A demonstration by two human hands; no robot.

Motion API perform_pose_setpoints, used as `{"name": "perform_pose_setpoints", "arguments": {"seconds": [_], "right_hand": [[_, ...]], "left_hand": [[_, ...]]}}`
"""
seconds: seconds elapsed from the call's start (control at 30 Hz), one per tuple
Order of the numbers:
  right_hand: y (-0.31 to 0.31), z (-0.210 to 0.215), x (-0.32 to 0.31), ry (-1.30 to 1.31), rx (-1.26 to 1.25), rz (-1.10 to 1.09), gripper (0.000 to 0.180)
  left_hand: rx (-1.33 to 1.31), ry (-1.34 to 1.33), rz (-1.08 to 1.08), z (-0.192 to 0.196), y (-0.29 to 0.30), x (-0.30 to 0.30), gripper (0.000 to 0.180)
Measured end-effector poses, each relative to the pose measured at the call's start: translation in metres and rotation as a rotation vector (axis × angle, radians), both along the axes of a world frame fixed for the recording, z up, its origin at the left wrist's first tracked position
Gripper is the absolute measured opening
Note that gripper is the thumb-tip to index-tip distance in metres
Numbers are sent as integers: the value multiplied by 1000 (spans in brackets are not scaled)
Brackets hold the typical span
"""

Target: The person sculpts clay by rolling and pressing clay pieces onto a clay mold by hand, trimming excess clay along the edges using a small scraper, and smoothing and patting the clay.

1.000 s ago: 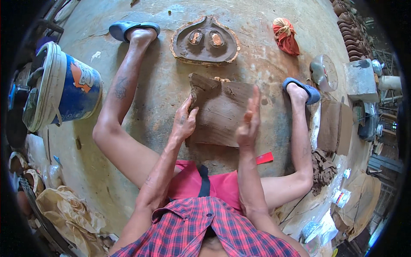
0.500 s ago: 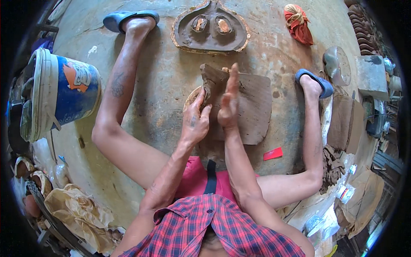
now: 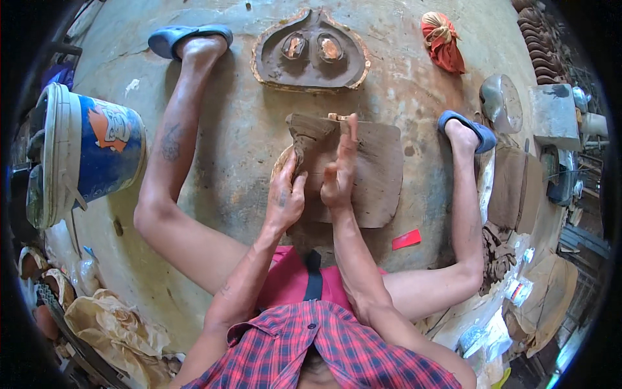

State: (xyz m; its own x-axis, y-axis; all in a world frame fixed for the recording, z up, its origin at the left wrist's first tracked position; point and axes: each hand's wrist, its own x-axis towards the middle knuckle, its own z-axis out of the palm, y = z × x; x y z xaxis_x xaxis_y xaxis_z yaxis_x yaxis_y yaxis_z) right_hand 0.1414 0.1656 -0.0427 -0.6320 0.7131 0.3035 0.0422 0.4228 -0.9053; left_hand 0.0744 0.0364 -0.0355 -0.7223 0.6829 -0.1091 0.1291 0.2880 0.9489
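My left hand (image 3: pixel 285 198) grips a small pale-rimmed mould (image 3: pixel 280 163) lined with grey-brown clay, its fingers closed around the near side. A sheet of clay (image 3: pixel 311 126) stands out from the mould's far side. Just right of it my right hand (image 3: pixel 338 178) is held edge-on with fingers stretched forward, holding nothing that I can see. Beneath both hands a flat brown clay slab (image 3: pixel 376 175) lies on the floor. A small tan piece (image 3: pixel 335 117) shows beyond the slab's far edge, partly hidden by my right fingertips.
A larger clay-lined mould (image 3: pixel 363 71) with two oval inserts lies ahead. A red cloth bundle (image 3: pixel 444 45) is at far right, a red card (image 3: pixel 406 239) near the slab. A blue-and-white bucket (image 3: pixel 110 149) stands left; a grey block (image 3: pixel 555 113) and more clay slabs (image 3: pixel 515 188) lie right.
The whole view has shifted slightly. My right hand has come a little nearer to me, beside the clay sheet. My left hand keeps its grip on the small mould.
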Motion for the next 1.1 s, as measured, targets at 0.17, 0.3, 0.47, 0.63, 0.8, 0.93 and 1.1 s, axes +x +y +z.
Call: {"name": "perform_pose_setpoints", "arguments": {"seconds": [0.17, 0.3, 0.47, 0.63, 0.8, 0.93, 1.1], "right_hand": [[-12, -45, 26, 36, 277, -28, 89], [-33, -25, 16, -16, 266, -43, 76], [-27, -55, 13, -199, 333, -195, 55], [-38, -30, 2, -212, 586, -221, 40], [-44, -51, 18, -301, 751, -198, 40], [-67, -9, 5, -291, 720, -274, 41], [-51, -41, -3, -335, 819, -258, 39]], "left_hand": [[-21, -74, -13, 5, 12, 9, 54], [-42, 70, 4, -19, -4, -1, 52], [-60, -2, -57, -12, 6, -8, 54], [-64, 211, -2, -17, -7, -15, 51], [56, 168, 58, -23, 0, -20, 46], [5, 59, 114, -30, -3, -39, 50], [308, -541, 114, -55, 2, -49, 61]]}}
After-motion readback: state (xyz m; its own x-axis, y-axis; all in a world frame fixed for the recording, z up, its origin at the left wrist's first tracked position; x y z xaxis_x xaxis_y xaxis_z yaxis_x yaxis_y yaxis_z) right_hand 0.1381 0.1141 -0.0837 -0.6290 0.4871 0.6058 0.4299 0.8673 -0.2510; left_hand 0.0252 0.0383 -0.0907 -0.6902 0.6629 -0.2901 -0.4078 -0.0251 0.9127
